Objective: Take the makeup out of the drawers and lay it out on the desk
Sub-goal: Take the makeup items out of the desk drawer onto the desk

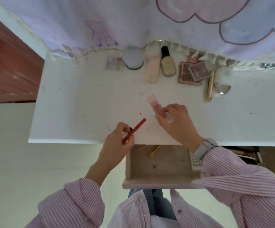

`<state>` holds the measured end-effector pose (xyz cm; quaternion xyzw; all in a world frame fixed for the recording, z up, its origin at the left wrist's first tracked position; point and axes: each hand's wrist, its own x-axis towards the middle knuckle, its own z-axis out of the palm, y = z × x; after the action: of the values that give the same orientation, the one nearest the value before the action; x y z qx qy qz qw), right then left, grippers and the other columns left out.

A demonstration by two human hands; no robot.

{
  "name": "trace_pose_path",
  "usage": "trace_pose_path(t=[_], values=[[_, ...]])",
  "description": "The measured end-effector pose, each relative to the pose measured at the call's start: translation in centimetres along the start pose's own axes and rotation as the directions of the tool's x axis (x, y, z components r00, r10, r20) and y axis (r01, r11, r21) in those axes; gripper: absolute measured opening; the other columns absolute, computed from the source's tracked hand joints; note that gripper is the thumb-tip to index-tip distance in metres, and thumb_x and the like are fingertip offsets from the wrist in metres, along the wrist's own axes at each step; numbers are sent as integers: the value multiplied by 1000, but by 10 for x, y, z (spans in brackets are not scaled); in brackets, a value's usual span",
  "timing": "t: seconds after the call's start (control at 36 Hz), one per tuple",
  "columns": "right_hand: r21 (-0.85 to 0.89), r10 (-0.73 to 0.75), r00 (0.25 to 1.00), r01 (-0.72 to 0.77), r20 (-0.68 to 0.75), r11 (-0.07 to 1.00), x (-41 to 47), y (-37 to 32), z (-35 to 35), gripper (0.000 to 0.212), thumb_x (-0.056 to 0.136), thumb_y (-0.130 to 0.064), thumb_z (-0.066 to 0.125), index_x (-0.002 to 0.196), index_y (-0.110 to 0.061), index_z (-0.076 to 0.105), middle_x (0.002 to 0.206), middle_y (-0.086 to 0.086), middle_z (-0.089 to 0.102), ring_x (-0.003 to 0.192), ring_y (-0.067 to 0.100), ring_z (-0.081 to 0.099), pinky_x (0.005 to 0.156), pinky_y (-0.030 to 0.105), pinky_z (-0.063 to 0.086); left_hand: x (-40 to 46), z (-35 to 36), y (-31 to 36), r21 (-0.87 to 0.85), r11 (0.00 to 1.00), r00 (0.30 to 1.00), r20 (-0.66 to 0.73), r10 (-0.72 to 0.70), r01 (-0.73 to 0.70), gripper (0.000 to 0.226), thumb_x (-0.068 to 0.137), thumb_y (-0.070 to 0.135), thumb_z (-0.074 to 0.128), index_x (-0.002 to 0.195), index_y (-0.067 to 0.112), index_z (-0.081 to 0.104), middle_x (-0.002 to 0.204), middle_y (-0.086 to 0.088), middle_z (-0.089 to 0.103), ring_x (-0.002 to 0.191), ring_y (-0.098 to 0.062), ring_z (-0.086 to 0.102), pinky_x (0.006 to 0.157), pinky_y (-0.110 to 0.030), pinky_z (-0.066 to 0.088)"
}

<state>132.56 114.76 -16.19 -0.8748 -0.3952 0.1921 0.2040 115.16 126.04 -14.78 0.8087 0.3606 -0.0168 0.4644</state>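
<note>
Across the frame's middle spreads the white desk (pixel 77 102), makeup lined along its upper edge. Below centre, an open drawer (pixel 156 171) holds brushes. At centre, the right hand (pixel 177 122) grasps a pink tube (pixel 154 104); lower left of it, the left hand (pixel 117 139) pinches a red pencil (pixel 136 129).
</note>
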Motion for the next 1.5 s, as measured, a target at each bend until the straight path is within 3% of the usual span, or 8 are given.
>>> trace_pose_path(t=[0.14, 0.36, 0.47, 0.69, 0.83, 1.0, 1.31, 1.5], values=[[-142, 92, 995, -96, -31, 985, 48, -31, 21, 38, 91, -42, 44, 106, -11, 61, 110, 7, 56, 108, 28, 41, 84, 31, 39, 53, -15, -3, -13, 995, 940, -327, -100, 101, 16, 93, 16, 52, 99, 17, 37, 103, -1, 52, 83, -15, 52, 69, -22, 38], [-203, 168, 981, -185, -98, 962, 85, -57, 38, 33, 90, -33, 49, 113, -10, 56, 114, 12, 48, 107, 30, 39, 73, 36, 43, 120, -10, -2, 25, 994, 901, -426, -86, 106, 26, 89, 7, 52, 114, 5, 45, 114, -13, 48, 100, -26, 47, 79, -28, 36], [-51, 133, 988, -138, -81, 989, 81, -52, 37, 49, 88, -22, 56, 133, -11, 41, 134, 15, 37, 120, 32, 33, 94, 36, 39, 131, -4, 1, 84, 991, 895, -441, -56, 104, 40, 88, 9, 54, 126, 6, 44, 131, -15, 41, 116, -30, 40, 92, -35, 33], [105, 80, 994, -72, -80, 992, 68, -36, 35, 47, 88, -2, 51, 134, -4, 42, 135, 16, 39, 125, 29, 33, 102, 23, 26, 124, 3, -19, 288, 957, 966, -238, 96, -24, 61, 90, 28, 51, 145, 16, 28, 153, -2, 23, 135, -24, 23, 105, -41, 24], [170, 27, 993, -6, -117, 985, 73, -35, 39, 43, 89, 4, 48, 132, 0, 46, 137, 17, 42, 129, 28, 39, 105, 22, 26, 134, 1, -17, 374, 921, 962, -194, 191, -108, 69, 83, 46, 23, 144, 15, 31, 152, -4, 30, 139, -24, 24, 104, -43, 22], [176, 15, 986, 14, -164, 984, 58, -26, 35, 38, 90, 1, 48, 128, 0, 50, 136, 14, 45, 127, 26, 43, 106, 24, 29, 133, 0, -14, 339, 932, 956, -206, 210, -131, 70, 82, 46, 25, 144, 13, 30, 152, -10, 28, 137, -28, 28, 106, -43, 23], [127, 36, 984, -13, -176, 992, -63, 44, 18, 23, 89, -10, 45, 103, -4, 63, 103, 7, 60, 80, 12, 58, 67, 26, 54, 49, 43, -2, 203, 917, 850, -347, 395, -343, 35, 85, 23, 46, 119, 17, 45, 126, -9, 51, 117, -19, 42, 101, -25, 28], [-3, 184, 983, -184, -8, 983, -145, 121, 4, 18, 85, -4, 49, 95, -5, 64, 96, 7, 64, 82, 22, 63, 64, 24, 49, -11, 120, 18, 163, 831, 847, 75, 527, -532, 20, 85, 23, 45, 101, 17, 57, 93, 0, 62, 87, -11, 52, 79, -25, 44]])
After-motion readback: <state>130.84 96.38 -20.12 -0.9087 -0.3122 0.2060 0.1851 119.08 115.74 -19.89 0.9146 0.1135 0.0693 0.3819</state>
